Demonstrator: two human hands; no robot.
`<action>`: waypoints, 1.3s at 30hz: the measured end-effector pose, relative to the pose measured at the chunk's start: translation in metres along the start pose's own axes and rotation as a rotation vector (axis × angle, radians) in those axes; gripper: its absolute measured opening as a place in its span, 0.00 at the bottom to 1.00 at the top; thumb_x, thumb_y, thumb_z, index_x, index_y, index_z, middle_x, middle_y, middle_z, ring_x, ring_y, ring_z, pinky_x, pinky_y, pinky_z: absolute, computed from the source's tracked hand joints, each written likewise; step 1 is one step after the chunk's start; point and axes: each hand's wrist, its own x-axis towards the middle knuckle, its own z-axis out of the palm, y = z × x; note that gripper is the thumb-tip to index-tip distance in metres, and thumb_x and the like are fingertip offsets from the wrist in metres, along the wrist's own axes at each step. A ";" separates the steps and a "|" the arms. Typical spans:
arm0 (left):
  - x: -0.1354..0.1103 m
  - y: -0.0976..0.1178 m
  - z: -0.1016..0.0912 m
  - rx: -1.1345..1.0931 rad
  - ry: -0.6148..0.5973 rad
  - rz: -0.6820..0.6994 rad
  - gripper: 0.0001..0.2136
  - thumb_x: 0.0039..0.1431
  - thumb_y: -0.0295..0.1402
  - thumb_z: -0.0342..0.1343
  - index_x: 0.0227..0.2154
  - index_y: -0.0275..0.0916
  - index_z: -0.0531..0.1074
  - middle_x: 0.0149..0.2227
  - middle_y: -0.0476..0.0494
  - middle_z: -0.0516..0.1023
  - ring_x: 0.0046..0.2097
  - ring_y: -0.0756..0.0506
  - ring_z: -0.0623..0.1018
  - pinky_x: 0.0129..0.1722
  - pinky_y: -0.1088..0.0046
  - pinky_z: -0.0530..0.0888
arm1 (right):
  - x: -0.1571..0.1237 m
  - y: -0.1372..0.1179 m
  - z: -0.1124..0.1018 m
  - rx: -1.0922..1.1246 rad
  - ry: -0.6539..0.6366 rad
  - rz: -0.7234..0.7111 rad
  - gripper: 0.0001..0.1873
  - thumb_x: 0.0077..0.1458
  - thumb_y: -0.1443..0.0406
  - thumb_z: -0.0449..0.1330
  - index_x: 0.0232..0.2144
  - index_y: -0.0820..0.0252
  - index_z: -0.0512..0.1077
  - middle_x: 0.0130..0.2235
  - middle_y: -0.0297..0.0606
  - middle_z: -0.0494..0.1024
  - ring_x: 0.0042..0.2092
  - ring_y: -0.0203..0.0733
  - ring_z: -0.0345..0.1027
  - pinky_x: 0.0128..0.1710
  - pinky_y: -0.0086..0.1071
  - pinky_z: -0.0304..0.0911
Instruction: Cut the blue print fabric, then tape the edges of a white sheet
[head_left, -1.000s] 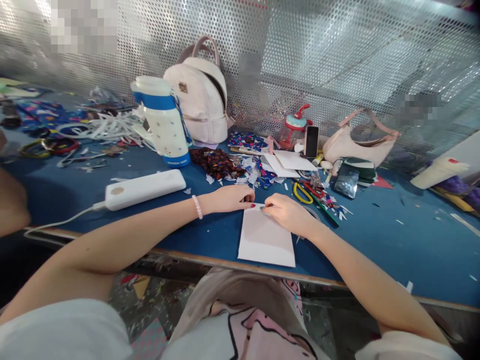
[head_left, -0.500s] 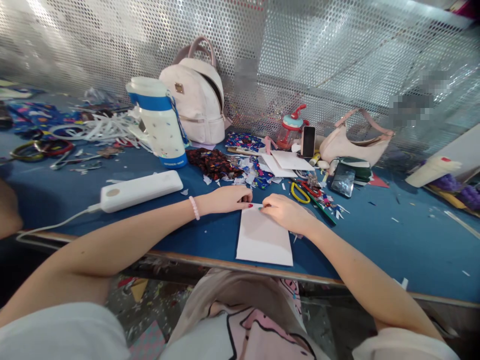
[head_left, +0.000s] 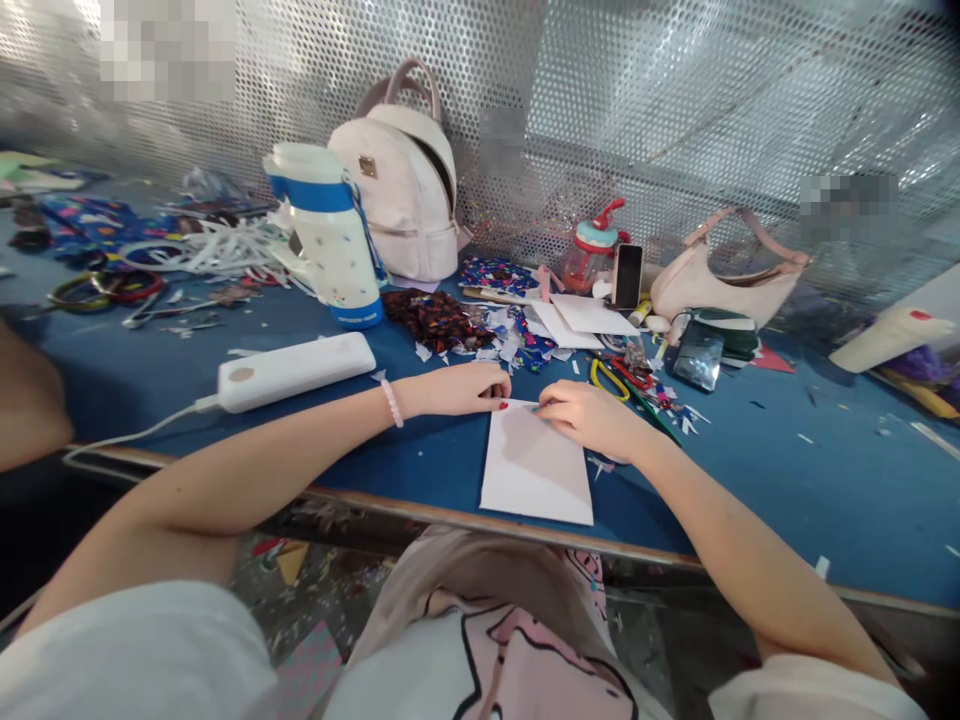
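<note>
A white sheet of folded paper or thin card (head_left: pixel 536 475) lies flat at the table's front edge. My left hand (head_left: pixel 480 388) is at its far left corner, fingers curled under and the red-nailed thumb pressed on the edge. At the far right corner, the bent fingers of my right hand (head_left: pixel 585 412) pinch the same top edge. A short stretch of that edge shows between the two hands. What my right fingertips hold underneath is hidden.
Behind my hands lie paper scraps (head_left: pixel 517 345), white cards (head_left: pixel 589 318) and yellow-handled scissors (head_left: pixel 609 382). A white power bank-like device (head_left: pixel 300 372) with a cable, a tumbler (head_left: pixel 334 240) and a backpack (head_left: pixel 409 195) stand left. Another person's arm (head_left: pixel 30 400) is at far left.
My right hand has slid a little to the right along the paper's top edge, widening the gap between my hands. My left hand keeps its place on the corner. The view has shifted slightly.
</note>
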 end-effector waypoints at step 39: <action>-0.014 0.040 0.010 -0.955 0.468 0.005 0.22 0.54 0.52 0.58 0.34 0.34 0.74 0.31 0.45 0.77 0.30 0.49 0.73 0.31 0.74 0.71 | -0.001 -0.034 -0.013 -0.047 0.911 0.215 0.06 0.57 0.70 0.54 0.35 0.54 0.69 0.29 0.34 0.77 0.31 0.41 0.70 0.36 0.39 0.59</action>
